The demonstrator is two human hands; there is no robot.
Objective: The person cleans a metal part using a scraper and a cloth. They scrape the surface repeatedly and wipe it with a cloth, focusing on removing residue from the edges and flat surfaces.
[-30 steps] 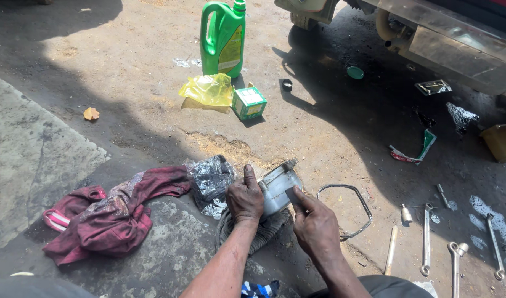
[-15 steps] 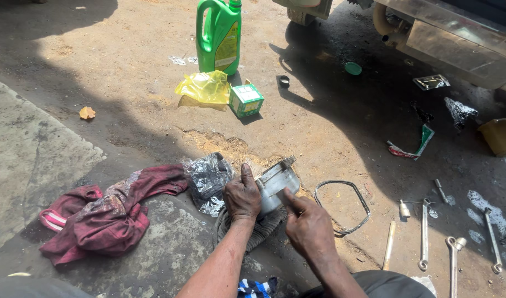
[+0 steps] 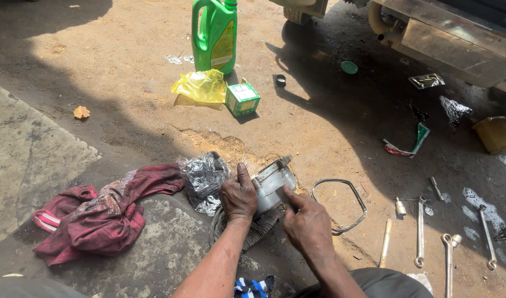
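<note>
Head view, left hand (image 3: 239, 196) fingers clasping metal housing (image 3: 272, 182), long axis tilted up-right; right hand (image 3: 307, 223) fingers pressed against it

The part (image 3: 272, 185) at the centre of the frame looks like dull grey metal, smeared and matt. Left of it lies crinkled, shiny foil or plastic wrap (image 3: 204, 177), hard to tell which. The rag (image 3: 106, 212) at lower left is soft maroon cloth. The jug (image 3: 215, 34) at top is glossy green plastic. The ground (image 3: 126, 99) is rough, dusty earth.
</note>
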